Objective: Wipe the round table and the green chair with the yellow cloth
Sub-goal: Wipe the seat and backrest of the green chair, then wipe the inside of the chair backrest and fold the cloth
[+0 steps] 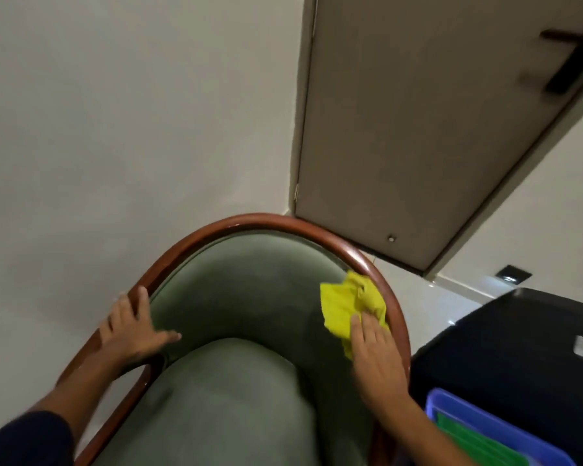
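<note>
The green chair [243,290] fills the lower middle of the head view, with green upholstery and a curved brown wooden frame [260,220]. My right hand [374,354] presses the crumpled yellow cloth [344,304] flat against the inner right side of the backrest, next to the frame. My left hand [128,324] rests on the left side of the frame, fingers spread, thumb lying on the upholstery. The round table is out of view.
A beige wall stands behind the chair and a door [418,129] is at the back right. A black case [519,348] sits right of the chair, with a blue basket [458,412] holding something green in front of it.
</note>
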{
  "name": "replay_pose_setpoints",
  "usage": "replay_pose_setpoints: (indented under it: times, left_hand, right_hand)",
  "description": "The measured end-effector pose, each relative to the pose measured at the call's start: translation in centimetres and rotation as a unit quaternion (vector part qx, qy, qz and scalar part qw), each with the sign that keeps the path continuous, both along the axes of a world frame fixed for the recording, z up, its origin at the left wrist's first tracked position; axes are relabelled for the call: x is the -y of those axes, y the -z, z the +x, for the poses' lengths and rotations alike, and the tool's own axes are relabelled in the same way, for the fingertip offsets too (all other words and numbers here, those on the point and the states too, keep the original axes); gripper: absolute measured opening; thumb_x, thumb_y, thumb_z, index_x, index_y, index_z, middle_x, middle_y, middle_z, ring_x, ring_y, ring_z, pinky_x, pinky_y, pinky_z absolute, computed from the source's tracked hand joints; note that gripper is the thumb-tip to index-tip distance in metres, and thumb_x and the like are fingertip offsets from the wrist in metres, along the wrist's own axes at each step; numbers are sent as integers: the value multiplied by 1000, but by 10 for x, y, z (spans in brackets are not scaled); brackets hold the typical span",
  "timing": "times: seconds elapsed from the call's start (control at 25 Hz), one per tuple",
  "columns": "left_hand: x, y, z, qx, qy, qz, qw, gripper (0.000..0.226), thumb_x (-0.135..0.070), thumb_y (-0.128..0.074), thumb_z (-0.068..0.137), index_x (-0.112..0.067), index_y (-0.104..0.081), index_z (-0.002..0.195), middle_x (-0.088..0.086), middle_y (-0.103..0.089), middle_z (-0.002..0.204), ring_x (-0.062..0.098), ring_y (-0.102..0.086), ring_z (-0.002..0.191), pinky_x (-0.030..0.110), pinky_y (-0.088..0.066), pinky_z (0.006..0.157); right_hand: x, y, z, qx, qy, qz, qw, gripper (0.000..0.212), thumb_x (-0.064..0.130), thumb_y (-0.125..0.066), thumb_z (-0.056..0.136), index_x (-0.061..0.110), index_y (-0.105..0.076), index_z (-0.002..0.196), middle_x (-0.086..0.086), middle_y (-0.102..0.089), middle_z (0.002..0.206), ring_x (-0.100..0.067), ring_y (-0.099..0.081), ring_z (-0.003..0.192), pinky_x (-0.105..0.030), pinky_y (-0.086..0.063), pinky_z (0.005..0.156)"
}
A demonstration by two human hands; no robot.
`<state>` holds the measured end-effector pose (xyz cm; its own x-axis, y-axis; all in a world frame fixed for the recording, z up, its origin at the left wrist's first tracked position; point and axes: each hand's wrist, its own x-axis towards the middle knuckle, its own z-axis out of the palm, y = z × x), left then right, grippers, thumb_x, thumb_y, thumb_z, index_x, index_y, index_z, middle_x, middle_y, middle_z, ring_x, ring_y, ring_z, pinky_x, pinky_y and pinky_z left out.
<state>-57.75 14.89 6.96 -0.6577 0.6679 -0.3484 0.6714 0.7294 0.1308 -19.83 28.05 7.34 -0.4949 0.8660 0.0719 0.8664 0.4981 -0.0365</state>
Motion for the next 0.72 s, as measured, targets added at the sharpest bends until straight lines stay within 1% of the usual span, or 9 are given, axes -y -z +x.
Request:
replay_pose_setpoints:
  times: [0.08,0.16,0.24,0.32,0.4,0.48,0.6,0.64,0.72]
  left_hand:
    - [23,-20,66,10,66,36,997,95,-57,-58,86,-12,-11,155,19,-12,164,32,-9,152,47,-16,124]
    - [59,-44,146,220,13,84,972,59,-56,-47,93,-12,-60,131,13,-58,141,25,-47,136,34,-38,110]
    - [95,-71,213,465,-103,73,876,71,-66,-29,93,-13,-74,108,5,-74,115,19,-65,110,27,-45,85]
    - [121,-91,237,595,-200,137,767,81,-75,-26,86,-12,-72,107,8,-74,102,19,-68,87,26,-50,70]
    - [148,-102,244,672,-274,260,637,68,-66,-47,86,-8,-71,112,16,-75,106,30,-73,85,36,-61,71]
    - [174,-109,254,691,-305,353,553,47,-38,-65,84,-6,-66,119,20,-74,112,37,-72,97,48,-60,82]
    - [194,-111,289,688,-306,388,531,50,-10,-71,73,-11,-62,122,16,-76,107,37,-70,100,52,-56,86]
    - [196,-107,303,686,-303,391,534,51,-7,-71,69,-12,-63,119,13,-78,102,35,-70,98,51,-57,83]
    - [197,-100,331,690,-298,390,532,51,-2,-75,66,-12,-65,114,10,-79,98,32,-70,98,51,-57,86]
  right_hand:
    - [49,-4,17,-115,72,-176,975,41,9,-54,91,16,-51,131,-6,-63,123,-30,-64,113,-34,-51,88]
    - [99,-22,22,-293,127,-344,883,22,13,-48,99,29,-57,112,2,-66,113,-26,-67,107,-31,-50,83]
    - [152,-42,26,-383,63,-427,817,29,10,-47,101,34,-58,113,-2,-69,119,-21,-67,109,-30,-54,88]
    - [195,-62,32,-415,-55,-460,783,37,14,-54,99,41,-54,125,0,-62,128,-13,-61,116,-27,-51,96]
    - [218,-75,49,-396,-118,-427,804,53,18,-71,88,48,-51,126,6,-50,133,-9,-56,118,-20,-48,98]
    - [228,-81,74,-472,-53,-483,736,72,10,-82,75,40,-50,131,10,-47,135,-12,-65,106,-23,-55,83]
    - [252,-77,110,-487,42,-590,642,57,6,-79,74,20,-57,126,-3,-68,119,-18,-65,95,-28,-48,70]
    - [260,-73,121,-501,75,-596,623,44,5,-73,77,14,-64,119,-4,-73,112,-22,-64,98,-28,-48,74]
    - [271,-58,145,-591,165,-585,531,41,4,-62,77,4,-66,118,-11,-75,110,-31,-66,105,-37,-55,84]
